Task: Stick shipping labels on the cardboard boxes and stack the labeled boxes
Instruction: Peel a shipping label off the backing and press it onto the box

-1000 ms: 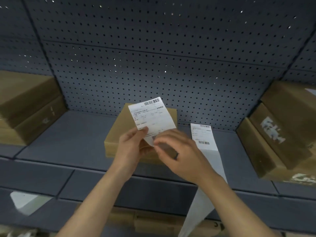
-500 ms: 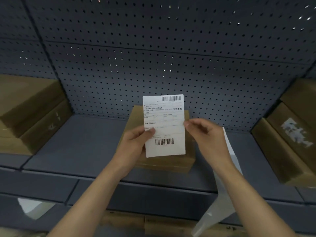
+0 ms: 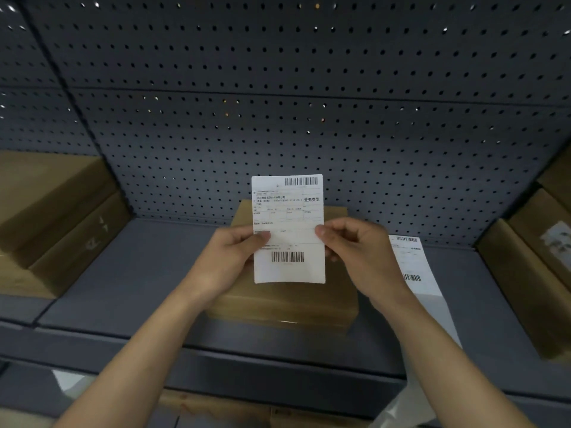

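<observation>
Nearest the camera, two bare forearms reached up from the bottom edge, and below the shelf lip a strip of brown cardboard (image 3: 216, 406) and a white scrap (image 3: 68, 384) showed, too dim to tell apart further. Two hands were at work. The left hand (image 3: 230, 257) pinched one shipping label (image 3: 289, 230) at its left edge, thumb laid across the printed face about halfway down and fingers curled behind. The right hand (image 3: 358, 251) pinched the opposite edge at the same height, thumb in front and fingers bent behind the paper. The label stood upright between them, print facing the camera, with two barcodes, one at the top and one near the bottom. It hung in front of a single cardboard box (image 3: 287, 301) lying flat on the grey shelf (image 3: 139, 273); whether its lower edge touched the box could not be told. Just right of the box, a label strip (image 3: 414, 267) ran down past the right wrist and over the shelf edge. Further out, two stacked boxes (image 3: 52, 211) sat at the left end, and at least two more boxes (image 3: 531, 273) at the right. A grey pegboard (image 3: 278, 103) closed the back.
</observation>
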`<state>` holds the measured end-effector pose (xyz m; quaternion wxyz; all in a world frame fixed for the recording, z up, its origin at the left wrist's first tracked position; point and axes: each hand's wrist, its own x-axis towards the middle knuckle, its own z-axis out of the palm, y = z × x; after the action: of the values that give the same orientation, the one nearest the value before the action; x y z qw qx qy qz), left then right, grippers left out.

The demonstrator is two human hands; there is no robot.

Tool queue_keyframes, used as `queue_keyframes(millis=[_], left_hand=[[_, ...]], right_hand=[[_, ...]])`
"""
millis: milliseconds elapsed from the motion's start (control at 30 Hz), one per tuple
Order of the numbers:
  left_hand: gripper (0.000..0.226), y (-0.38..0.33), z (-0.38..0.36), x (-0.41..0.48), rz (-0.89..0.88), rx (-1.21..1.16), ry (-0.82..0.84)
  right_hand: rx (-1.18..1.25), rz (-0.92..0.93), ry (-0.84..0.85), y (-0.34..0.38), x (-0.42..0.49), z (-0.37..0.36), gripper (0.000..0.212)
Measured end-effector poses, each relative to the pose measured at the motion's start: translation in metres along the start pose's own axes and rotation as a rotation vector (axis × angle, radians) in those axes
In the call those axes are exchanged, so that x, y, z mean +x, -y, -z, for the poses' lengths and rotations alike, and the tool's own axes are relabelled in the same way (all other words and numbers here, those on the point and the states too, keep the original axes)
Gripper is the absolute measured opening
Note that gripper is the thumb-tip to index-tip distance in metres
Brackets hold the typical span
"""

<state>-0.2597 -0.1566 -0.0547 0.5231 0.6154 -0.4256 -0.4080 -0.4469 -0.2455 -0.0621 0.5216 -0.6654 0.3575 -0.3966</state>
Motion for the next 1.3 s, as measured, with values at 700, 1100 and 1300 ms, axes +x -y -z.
queue_keyframes(millis=[700,1100,1300], left_hand=[[0.061,0.024,0.048,0.052,-0.173,0.35,0.149],[0.077,0.044,0.05,0.06,-0.222,0.41,0.151],[0.085,0.049,0.048,0.059,-0.212,0.432,0.141]], right_hand=[[-0.055,-0.292,-0.028,-0.016,0.023,-0.022,0.028],[-0.117,-0.265,0.011,-0.028,0.031,-0.025,0.026],[-0.166,-0.263,0.005,-0.032,0.034,-0.026,0.024]])
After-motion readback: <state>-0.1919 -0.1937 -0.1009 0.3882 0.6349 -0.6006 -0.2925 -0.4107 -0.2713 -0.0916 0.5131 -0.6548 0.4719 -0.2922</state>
